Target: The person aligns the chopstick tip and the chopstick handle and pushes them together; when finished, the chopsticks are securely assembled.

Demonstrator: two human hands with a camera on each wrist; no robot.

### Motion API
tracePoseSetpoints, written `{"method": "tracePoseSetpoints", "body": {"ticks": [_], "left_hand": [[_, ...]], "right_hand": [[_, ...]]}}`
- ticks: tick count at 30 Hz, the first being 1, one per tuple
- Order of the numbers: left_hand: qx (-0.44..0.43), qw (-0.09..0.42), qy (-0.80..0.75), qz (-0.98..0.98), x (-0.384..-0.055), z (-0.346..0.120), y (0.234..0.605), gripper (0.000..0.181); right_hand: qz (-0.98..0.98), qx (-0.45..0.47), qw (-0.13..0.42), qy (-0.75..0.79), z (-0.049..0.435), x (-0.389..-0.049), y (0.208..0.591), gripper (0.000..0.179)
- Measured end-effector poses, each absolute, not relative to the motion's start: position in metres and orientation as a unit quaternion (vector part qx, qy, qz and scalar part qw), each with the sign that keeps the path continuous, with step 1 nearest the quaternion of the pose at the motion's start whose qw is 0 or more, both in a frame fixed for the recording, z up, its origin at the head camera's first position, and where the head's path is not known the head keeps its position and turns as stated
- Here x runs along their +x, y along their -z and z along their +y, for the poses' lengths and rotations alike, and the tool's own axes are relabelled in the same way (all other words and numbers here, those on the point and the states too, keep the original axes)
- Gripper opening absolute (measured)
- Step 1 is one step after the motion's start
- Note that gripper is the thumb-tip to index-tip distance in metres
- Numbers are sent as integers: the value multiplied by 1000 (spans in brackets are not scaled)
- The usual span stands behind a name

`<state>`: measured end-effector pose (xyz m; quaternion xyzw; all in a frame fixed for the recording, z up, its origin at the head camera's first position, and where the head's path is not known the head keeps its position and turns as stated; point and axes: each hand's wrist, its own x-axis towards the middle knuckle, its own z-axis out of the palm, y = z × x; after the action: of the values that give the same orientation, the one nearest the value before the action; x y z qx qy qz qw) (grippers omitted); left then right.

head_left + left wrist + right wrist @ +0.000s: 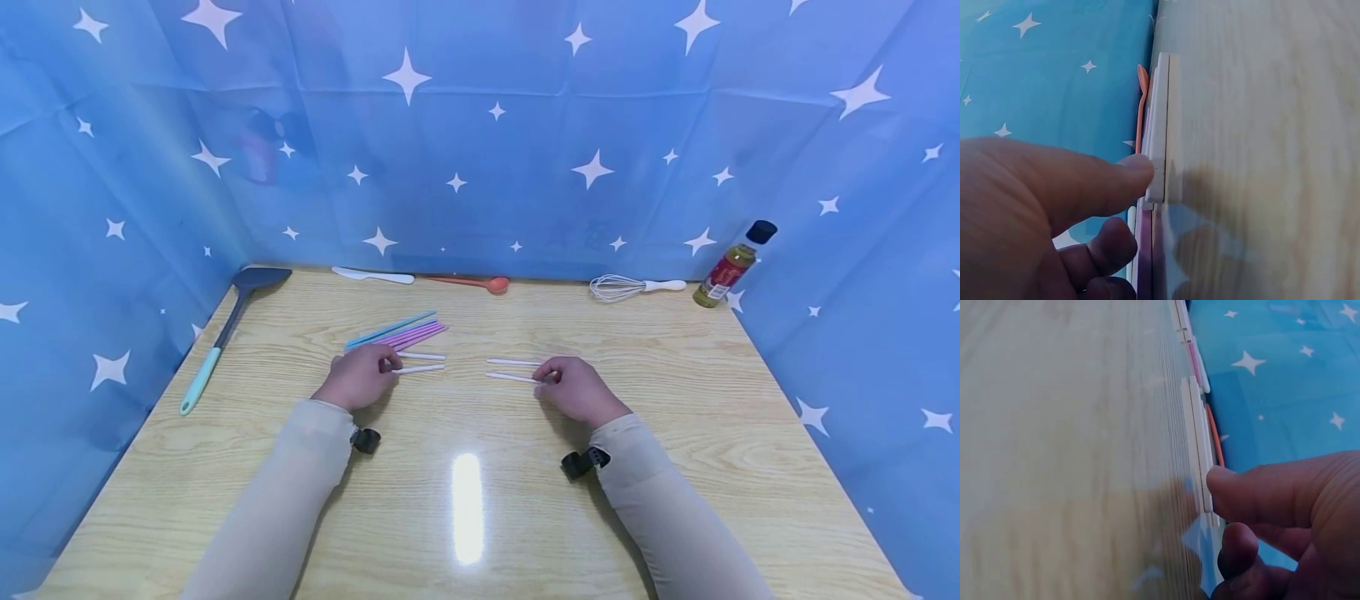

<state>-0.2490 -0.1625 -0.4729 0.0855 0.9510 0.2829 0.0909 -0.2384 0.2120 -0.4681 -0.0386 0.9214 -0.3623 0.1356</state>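
My left hand is at the left end of a thin white stick, with its thumb and a finger pinching it. Just behind lies a second white stick. Beyond that hand, pink-purple sticks and blue sticks lie side by side. Across a gap, my right hand pinches the right end of another white stick; one more white stick lies behind it. In the right wrist view the thumb presses on the stick's end. Both forefingers are partly hidden.
Along the back edge lie a white knife, an orange-red spoon and a whisk. A bottle stands at the back right. A dark spatula with a mint handle lies along the left edge of the wooden table.
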Motion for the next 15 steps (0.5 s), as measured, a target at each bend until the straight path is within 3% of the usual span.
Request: {"method": "tracePoseSetpoints", "body": {"ticks": [7,15], "left_hand": [[93,98,-269,954,-246,-159,471,4],[114,89,-270,952,-245,-154,473,7]], "right_hand": [[925,-40,132,353,211,-238,469,2],[935,-51,134,323,209,-238,469,9]]}}
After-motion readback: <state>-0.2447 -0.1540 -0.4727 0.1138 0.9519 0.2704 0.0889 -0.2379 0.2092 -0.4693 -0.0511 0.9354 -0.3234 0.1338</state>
